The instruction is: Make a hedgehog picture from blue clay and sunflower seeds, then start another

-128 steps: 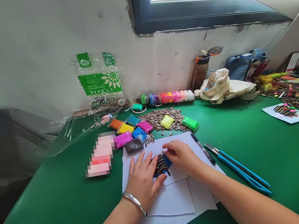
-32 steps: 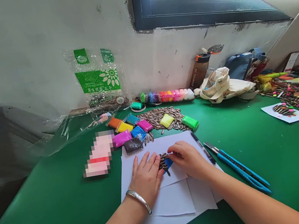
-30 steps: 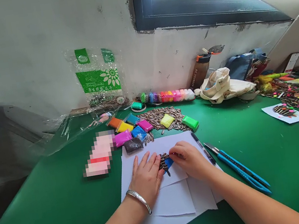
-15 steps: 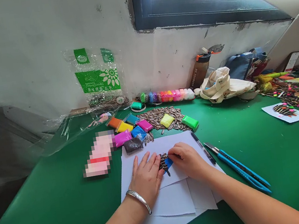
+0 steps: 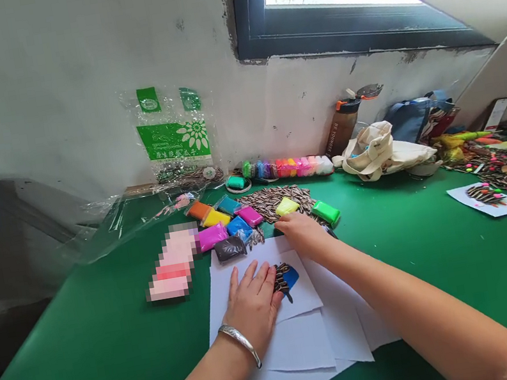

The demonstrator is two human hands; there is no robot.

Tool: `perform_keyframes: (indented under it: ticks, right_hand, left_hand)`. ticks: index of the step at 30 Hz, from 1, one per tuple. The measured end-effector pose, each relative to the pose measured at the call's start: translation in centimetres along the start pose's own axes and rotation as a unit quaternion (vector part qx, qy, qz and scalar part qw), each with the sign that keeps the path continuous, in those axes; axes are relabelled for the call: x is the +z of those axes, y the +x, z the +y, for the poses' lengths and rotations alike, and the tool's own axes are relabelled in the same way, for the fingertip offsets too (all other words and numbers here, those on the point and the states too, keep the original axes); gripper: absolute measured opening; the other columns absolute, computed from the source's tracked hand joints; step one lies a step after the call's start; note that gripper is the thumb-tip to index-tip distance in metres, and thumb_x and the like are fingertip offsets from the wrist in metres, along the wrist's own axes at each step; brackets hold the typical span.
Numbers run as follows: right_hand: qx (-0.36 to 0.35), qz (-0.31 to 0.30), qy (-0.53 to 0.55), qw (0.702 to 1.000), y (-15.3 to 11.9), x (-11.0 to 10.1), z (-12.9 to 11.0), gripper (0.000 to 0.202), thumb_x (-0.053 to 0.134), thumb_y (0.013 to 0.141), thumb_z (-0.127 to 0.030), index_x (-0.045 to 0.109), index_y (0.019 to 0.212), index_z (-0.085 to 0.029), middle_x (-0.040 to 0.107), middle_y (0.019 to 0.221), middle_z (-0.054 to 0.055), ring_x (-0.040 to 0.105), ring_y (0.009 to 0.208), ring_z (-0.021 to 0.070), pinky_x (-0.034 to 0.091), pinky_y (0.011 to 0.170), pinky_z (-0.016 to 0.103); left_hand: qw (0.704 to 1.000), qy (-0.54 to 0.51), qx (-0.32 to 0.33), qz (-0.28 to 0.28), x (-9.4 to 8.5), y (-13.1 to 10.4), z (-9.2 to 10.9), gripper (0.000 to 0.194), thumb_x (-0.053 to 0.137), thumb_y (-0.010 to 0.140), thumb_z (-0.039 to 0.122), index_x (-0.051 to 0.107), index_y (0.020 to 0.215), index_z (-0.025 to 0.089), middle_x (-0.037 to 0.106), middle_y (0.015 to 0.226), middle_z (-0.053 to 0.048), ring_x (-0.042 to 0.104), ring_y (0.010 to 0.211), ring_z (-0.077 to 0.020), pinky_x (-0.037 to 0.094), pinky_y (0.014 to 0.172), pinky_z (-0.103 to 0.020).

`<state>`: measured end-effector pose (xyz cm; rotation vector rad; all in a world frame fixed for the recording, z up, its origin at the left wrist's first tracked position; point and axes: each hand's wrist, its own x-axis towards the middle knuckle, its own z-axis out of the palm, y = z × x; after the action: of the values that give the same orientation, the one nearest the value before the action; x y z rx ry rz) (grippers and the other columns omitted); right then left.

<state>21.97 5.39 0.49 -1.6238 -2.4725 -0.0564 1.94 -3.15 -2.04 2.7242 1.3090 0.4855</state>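
Note:
My left hand (image 5: 252, 297), a silver bangle on its wrist, lies flat with fingers spread on a small white paper (image 5: 308, 297). Its fingertips touch striped sunflower seeds (image 5: 279, 278) set in rows on a blue clay patch (image 5: 291, 279), and cover part of them. My right hand (image 5: 307, 233) reaches to the near edge of a loose sunflower seed pile (image 5: 263, 204), just below a yellow clay packet (image 5: 286, 206). Its fingers are bent and held together; the tips are hidden, so anything pinched there cannot be made out.
Several coloured clay packets (image 5: 213, 236) lie left of the pile, with a green packet (image 5: 325, 213) on its right. A clear seed bag (image 5: 174, 138) leans on the wall. A bottle (image 5: 343, 126), a cloth bag (image 5: 376, 153) and a finished seed picture (image 5: 488, 199) are to the right.
My right hand has left the blue clay patch and moved up and away to the seed pile, uncovering the patch. My left hand stays on the paper. The view has shifted slightly.

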Motion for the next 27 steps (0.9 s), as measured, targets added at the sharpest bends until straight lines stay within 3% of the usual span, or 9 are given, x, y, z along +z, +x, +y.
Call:
perform_keyframes:
  ticks: [5,10,12,15,18,27]
  right_hand:
    - [-0.019,-0.008,-0.011,1.0,1.0,0.5,-0.4,0.016,0.051,0.077,-0.005,0.064,0.076,-0.013,0.062,0.078,0.013,0.055,0.079,0.0227,0.038,0.072,0.03]
    - [0.03,0.04,0.008,0.999,-1.3,-0.4,-1.0,0.025,0.041,0.082,-0.004,0.062,0.093,-0.013,0.063,0.089,0.014,0.056,0.084,0.0226,0.04,0.073,0.03]
    - [0.07,0.088,0.121,0.986,-3.2,-0.8,-1.4,0.025,0.041,0.085,-0.008,0.062,0.096,-0.017,0.064,0.09,0.009,0.058,0.083,0.0192,0.041,0.072,0.027]
    - [0.105,0.069,0.308,0.943,-6.1,-0.8,-2.3,0.02,0.044,0.087,-0.016,0.063,0.092,-0.021,0.065,0.075,0.0,0.06,0.069,0.0133,0.043,0.065,0.022]
    - [0.124,0.065,0.377,0.915,-7.7,-0.7,-3.1,0.015,0.047,0.085,-0.017,0.062,0.085,-0.021,0.063,0.07,-0.002,0.058,0.065,0.0119,0.042,0.062,0.022]
    - [0.121,0.083,0.3,0.943,-7.4,0.0,-4.4,0.014,0.049,0.082,-0.013,0.062,0.079,-0.018,0.062,0.074,0.002,0.054,0.071,0.0145,0.04,0.066,0.025]
  left_hand:
    - [1.0,-0.006,-0.001,-0.017,-0.2,0.0,0.0,0.04,0.039,0.092,0.032,0.049,0.128,0.019,0.053,0.131,-0.009,0.039,0.126,-0.0282,0.024,0.105,-0.056]
    - [1.0,-0.005,0.005,-0.022,-0.5,0.1,0.0,0.04,0.04,0.091,0.03,0.048,0.128,0.016,0.053,0.131,-0.01,0.04,0.126,-0.0297,0.025,0.104,-0.057]
    - [1.0,-0.006,0.005,-0.027,-0.6,0.2,0.0,0.04,0.04,0.091,0.029,0.048,0.128,0.016,0.053,0.131,-0.01,0.04,0.126,-0.0299,0.025,0.103,-0.058]
    - [0.999,-0.004,0.002,-0.038,-0.7,0.3,0.1,0.04,0.042,0.091,0.029,0.048,0.128,0.016,0.052,0.132,-0.01,0.04,0.125,-0.0305,0.026,0.103,-0.058]
    - [0.999,-0.001,0.002,-0.042,-0.8,0.3,0.2,0.041,0.043,0.09,0.029,0.048,0.128,0.015,0.051,0.132,-0.01,0.04,0.126,-0.0311,0.026,0.102,-0.059]
    - [0.999,0.014,0.008,-0.039,-0.9,0.3,0.2,0.041,0.042,0.091,0.029,0.047,0.129,0.015,0.051,0.132,-0.009,0.04,0.125,-0.0302,0.028,0.102,-0.058]
